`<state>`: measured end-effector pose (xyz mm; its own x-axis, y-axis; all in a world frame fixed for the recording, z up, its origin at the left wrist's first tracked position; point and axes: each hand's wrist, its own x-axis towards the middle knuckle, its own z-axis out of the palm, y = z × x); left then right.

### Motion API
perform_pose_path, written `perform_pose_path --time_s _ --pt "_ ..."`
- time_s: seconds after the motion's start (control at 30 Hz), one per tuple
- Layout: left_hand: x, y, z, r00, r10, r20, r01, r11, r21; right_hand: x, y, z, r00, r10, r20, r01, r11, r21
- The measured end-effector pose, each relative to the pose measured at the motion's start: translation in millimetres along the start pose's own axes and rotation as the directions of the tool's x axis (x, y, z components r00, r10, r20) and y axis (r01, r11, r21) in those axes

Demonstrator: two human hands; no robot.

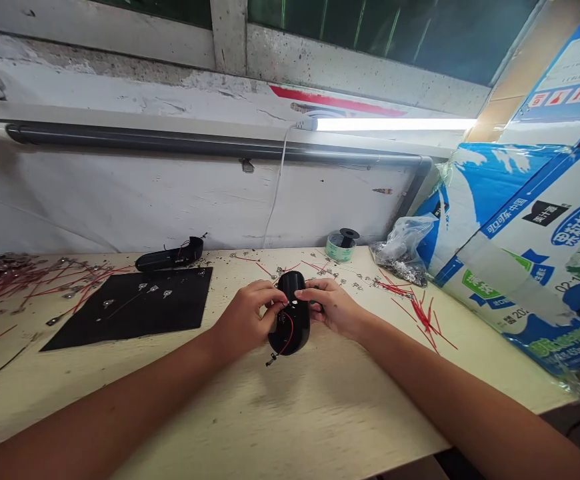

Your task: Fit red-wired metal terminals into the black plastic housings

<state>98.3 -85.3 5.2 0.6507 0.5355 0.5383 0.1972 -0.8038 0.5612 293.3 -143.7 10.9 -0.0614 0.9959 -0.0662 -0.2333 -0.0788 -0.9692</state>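
Observation:
A glossy black plastic housing (297, 327), long and rounded at its near end, is tilted up over the table in front of me. A thin red wire (291, 333) curves across it, and a small metal-ended part (271, 360) dangles at its lower left. My right hand (333, 305) grips the housing from the right, thumb on its face. On the left side, my left hand (255, 308) pinches at the housing's middle, fingertips together; what lies between them is too small to make out.
Another black housing (170, 257) lies at the back left, behind a black mat (145, 313) with small metal pieces. Red wires (425, 317) are scattered on both sides. A tape roll (341, 245), a plastic bag (403, 250) and blue-white cartons (520, 253) stand at the right.

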Motion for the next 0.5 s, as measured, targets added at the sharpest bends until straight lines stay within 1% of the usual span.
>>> perform_pose_path --time_s 0.1,0.23,0.4,0.5 --pt "1.5 0.2 -1.7 0.999 -0.003 0.043 0.004 1.000 -0.009 0.6 1.1 -0.6 1.000 0.003 -0.014 -0.003 1.000 -0.016" --pt "3.3 0.2 -3.1 0.996 -0.055 0.064 0.060 0.994 -0.086 0.7 1.5 -0.3 1.000 0.006 -0.009 -0.006 1.000 -0.015" --pt "5.5 -0.1 -4.1 0.995 -0.052 0.089 0.059 0.996 -0.073 -1.0 -1.0 2.3 1.000 0.010 -0.025 -0.010 1.000 -0.009" --pt "6.3 1.1 -5.0 0.994 -0.050 0.099 0.057 0.996 -0.068 -1.8 -2.1 3.2 1.000 0.012 -0.015 -0.012 1.000 -0.015"
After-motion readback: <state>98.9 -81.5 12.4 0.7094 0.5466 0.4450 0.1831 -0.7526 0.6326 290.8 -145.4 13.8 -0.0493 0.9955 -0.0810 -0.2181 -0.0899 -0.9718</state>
